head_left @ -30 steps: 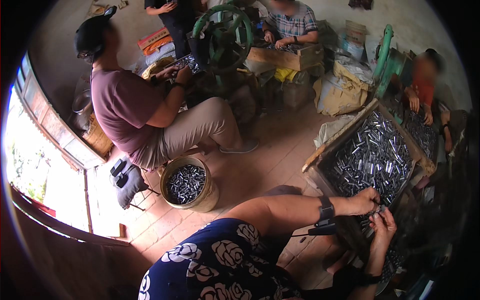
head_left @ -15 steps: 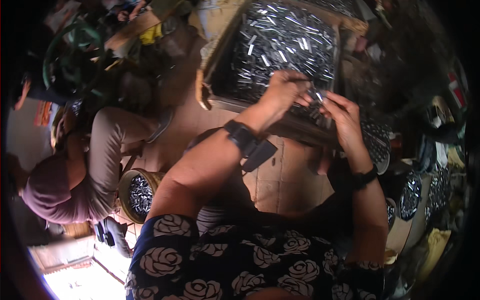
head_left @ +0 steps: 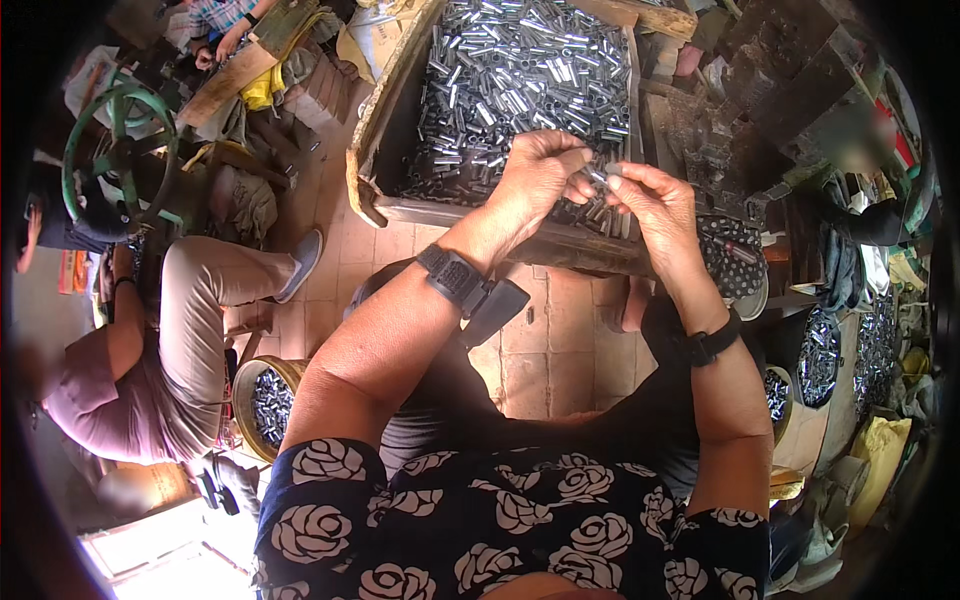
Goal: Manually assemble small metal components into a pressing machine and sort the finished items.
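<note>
Silver-grey metal glints where our two hands meet, at about one o'clock from the middle of the view. Our left hand (head_left: pixel 545 172) pinches in from the eight o'clock side with thumb and fingers; our right hand (head_left: pixel 658 205) closes thumb and forefinger on the other side. Between them sits a small metal piece (head_left: pixel 598 176), held clear above the near edge of the wooden tray (head_left: pixel 470 216). Its exact shape is hidden by our fingers.

Inside the tray, at twelve o'clock, lies a heap of short metal tubes (head_left: pixel 515 95). To handle the piece well, we would judge, we should pinch lightly with fingertips only, steady it with one hand while the other turns it, and stay over the tray so that a slip drops back among the tubes. The black box (head_left: pixel 497 312) hanging by our left wrist should be kept off the tray's edge.

As for labels, an orange-red package (head_left: pixel 70 272) near nine o'clock and a red-and-white item (head_left: pixel 897 135) near two o'clock stand out, but we can read no writing on either.
</note>
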`<state>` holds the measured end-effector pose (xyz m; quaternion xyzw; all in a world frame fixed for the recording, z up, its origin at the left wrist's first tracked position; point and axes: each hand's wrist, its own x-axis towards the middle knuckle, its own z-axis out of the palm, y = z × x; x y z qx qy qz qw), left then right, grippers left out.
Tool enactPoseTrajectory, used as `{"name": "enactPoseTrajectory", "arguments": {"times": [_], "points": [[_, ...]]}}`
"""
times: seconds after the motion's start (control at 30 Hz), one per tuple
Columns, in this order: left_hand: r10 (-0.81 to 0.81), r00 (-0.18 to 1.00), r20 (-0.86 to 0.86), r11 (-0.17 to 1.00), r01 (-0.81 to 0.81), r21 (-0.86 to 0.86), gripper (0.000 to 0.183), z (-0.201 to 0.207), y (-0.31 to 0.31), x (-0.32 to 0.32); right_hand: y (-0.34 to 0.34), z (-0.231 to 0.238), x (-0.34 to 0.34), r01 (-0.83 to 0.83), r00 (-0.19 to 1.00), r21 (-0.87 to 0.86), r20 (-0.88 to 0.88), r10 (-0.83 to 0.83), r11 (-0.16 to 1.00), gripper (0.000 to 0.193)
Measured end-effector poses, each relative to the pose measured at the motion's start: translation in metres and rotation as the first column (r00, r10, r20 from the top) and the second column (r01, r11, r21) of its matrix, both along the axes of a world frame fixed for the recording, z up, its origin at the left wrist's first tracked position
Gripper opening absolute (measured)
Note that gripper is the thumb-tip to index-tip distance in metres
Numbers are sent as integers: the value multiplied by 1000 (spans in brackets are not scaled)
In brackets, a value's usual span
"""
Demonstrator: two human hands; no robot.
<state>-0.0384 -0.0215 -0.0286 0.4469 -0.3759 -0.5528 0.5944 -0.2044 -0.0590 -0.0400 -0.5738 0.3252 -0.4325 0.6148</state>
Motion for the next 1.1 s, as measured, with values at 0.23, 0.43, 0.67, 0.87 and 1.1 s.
{"name": "enactPoseTrajectory", "arguments": {"times": [0.23, 0.43, 0.67, 0.87, 1.1], "points": [[47, 990, -131, 999, -45, 14, 9, 3, 1, -3, -1, 2, 0, 6, 1000, -18, 24, -5, 1000, 19], [53, 987, -149, 997, -61, -46, 5, 3, 2, -5, -2, -1, 1, 35, 997, -92, 68, -29, 995, 19], [46, 999, 4, 987, -45, -154, 4, -2, 2, -6, -1, 2, 1, -7, 994, 144, 106, -8, 989, 22], [-64, 996, -64, 991, 56, -121, 6, 2, 6, -7, 0, 4, 0, -63, 985, 190, 169, 31, 980, 20], [-122, 992, -17, 989, 120, -88, 11, 9, 10, -10, -7, 3, -5, -160, 955, 271, 287, 79, 949, 17]]}}
